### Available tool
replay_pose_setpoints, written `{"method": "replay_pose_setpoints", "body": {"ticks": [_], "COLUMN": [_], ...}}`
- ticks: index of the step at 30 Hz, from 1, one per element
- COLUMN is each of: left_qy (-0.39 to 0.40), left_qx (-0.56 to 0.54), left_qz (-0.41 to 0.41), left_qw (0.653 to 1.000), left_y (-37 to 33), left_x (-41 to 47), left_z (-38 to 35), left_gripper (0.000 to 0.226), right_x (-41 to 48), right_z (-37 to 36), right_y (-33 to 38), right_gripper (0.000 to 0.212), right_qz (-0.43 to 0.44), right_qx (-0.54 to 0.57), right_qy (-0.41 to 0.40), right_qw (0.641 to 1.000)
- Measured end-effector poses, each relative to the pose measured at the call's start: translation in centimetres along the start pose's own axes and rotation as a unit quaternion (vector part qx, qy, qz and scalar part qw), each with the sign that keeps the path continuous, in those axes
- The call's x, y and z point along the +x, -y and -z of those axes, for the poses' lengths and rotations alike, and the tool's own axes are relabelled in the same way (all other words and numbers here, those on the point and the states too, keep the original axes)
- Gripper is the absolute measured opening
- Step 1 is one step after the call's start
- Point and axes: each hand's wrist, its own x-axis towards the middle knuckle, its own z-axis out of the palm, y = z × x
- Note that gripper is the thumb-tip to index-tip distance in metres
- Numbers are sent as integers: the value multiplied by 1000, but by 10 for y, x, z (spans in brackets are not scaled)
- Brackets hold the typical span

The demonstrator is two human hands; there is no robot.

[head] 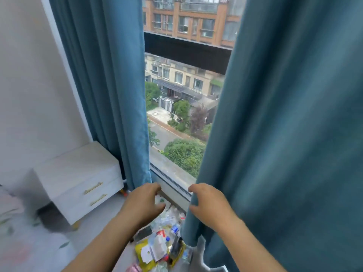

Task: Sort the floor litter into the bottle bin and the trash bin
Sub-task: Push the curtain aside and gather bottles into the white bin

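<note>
A pile of litter (163, 244) lies on the floor below the window, between my forearms. It holds clear plastic bottles (173, 229), a yellow wrapper (140, 250), white paper scraps (147, 254) and a dark flat piece (143, 233). My left hand (144, 203) hovers above the pile beside the left curtain (117, 95), fingers loosely curled and holding nothing. My right hand (209, 202) has fingers and thumb curled round the edge of the right curtain (284, 134). Neither bin is in view.
A white two-drawer cabinet (78, 179) with gold handles stands at the left against the wall. The window (182, 114) and its sill (174, 183) are straight ahead, above the litter. Pale floor (39, 242) stretches to the lower left.
</note>
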Motion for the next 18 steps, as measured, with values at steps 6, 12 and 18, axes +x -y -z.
{"method": "replay_pose_setpoints", "body": {"ticks": [6, 12, 18], "left_qy": [-5, -8, -28], "left_qx": [2, -10, -16], "left_qz": [84, 142, 210], "left_qw": [996, 990, 977], "left_y": [86, 118, 133], "left_x": [22, 37, 51], "left_z": [36, 51, 56], "left_gripper": [36, 40, 40], "right_x": [72, 125, 176], "right_z": [-25, -38, -42], "right_y": [64, 89, 101], "right_gripper": [33, 34, 34], "right_qz": [63, 115, 174], "right_qx": [-13, -46, -41], "right_qy": [39, 67, 76], "right_qw": [997, 990, 981]}}
